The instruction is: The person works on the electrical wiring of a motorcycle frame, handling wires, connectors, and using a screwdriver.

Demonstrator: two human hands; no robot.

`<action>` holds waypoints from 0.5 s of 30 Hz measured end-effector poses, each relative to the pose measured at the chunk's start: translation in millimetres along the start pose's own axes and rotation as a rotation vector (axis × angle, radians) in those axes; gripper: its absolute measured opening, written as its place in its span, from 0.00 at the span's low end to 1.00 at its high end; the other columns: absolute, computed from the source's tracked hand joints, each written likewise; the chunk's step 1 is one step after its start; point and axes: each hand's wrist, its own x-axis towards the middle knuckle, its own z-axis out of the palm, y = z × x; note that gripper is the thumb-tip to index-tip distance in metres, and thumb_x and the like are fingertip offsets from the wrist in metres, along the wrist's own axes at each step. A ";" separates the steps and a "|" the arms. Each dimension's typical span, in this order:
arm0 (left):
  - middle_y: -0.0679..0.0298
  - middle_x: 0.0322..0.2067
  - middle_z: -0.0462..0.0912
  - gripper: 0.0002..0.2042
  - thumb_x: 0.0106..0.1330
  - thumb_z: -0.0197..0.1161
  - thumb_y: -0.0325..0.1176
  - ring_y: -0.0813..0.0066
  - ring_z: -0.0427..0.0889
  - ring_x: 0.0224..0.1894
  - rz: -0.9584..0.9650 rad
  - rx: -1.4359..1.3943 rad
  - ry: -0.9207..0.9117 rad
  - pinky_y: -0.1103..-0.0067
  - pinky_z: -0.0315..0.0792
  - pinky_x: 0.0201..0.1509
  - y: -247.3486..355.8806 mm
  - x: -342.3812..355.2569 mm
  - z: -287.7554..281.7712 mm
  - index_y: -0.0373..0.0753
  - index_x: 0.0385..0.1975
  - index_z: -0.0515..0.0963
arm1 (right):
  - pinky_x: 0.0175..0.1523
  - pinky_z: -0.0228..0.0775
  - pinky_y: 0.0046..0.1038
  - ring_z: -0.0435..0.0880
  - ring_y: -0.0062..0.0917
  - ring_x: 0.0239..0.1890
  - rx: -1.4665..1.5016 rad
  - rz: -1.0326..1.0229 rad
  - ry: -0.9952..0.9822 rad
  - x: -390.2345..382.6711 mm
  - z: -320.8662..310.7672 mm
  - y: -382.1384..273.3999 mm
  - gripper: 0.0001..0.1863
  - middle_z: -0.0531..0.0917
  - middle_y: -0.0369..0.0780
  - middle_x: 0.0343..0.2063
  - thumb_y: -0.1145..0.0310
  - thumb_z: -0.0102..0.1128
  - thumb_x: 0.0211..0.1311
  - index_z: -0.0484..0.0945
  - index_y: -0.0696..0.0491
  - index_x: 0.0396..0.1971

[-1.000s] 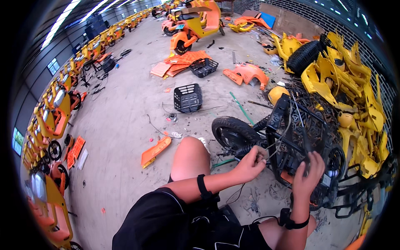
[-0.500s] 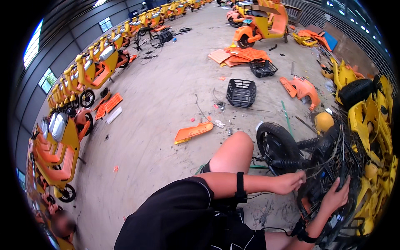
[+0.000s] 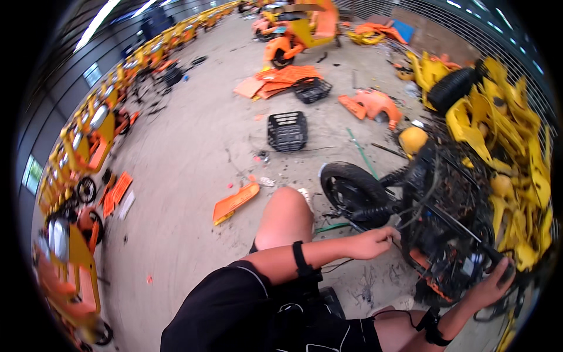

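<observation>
My left hand (image 3: 378,242) is closed in a pinch on the end of a dark cable (image 3: 433,190), which curves up over the scooter frame; a small greyish piece shows at the fingertips. My right hand (image 3: 491,286) is wrapped round the black handle of a long screwdriver (image 3: 463,227). Its thin shank points up and left across the frame. Beneath both hands lies a stripped black scooter frame (image 3: 413,182) with a wheel (image 3: 355,190), tangled wires and an orange part (image 3: 431,276). Motion blur hides the finest wire details.
Yellow body panels (image 3: 522,193) are heaped to the right, with a black tyre (image 3: 451,88) on them. Black baskets (image 3: 287,132), an orange panel (image 3: 234,202) and orange plates (image 3: 281,80) lie ahead. Yellow-orange scooters (image 3: 97,144) line the left side.
The view has swung to the right. My right hand has moved away from my left, and the screwdriver has tipped from near upright to slanting. My left hand has drawn slightly back with the cable.
</observation>
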 end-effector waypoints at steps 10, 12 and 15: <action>0.58 0.46 0.79 0.21 0.74 0.41 0.27 0.76 0.78 0.37 -0.077 -0.314 -0.152 0.79 0.75 0.42 64.6 9.2 3.5 0.34 0.67 0.56 | 0.58 0.68 0.34 0.77 0.33 0.49 -0.247 -0.578 0.356 79.3 -99.1 -35.0 0.23 0.77 0.49 0.46 0.59 0.39 0.75 0.70 0.66 0.51; 0.61 0.43 0.81 0.20 0.75 0.43 0.28 0.78 0.79 0.35 -0.076 -0.188 -0.156 0.79 0.76 0.40 78.2 12.2 10.7 0.35 0.64 0.62 | 0.57 0.70 0.35 0.79 0.34 0.47 0.251 -0.516 0.274 86.8 -99.0 -35.9 0.21 0.78 0.48 0.45 0.61 0.38 0.74 0.70 0.65 0.50; 0.64 0.35 0.83 0.18 0.73 0.47 0.30 0.83 0.77 0.29 -0.064 -0.005 -0.076 0.82 0.75 0.33 79.0 13.7 20.0 0.38 0.62 0.67 | 0.57 0.70 0.38 0.79 0.36 0.47 0.610 -0.294 0.191 96.2 -93.4 -35.9 0.23 0.78 0.49 0.46 0.60 0.35 0.75 0.69 0.66 0.51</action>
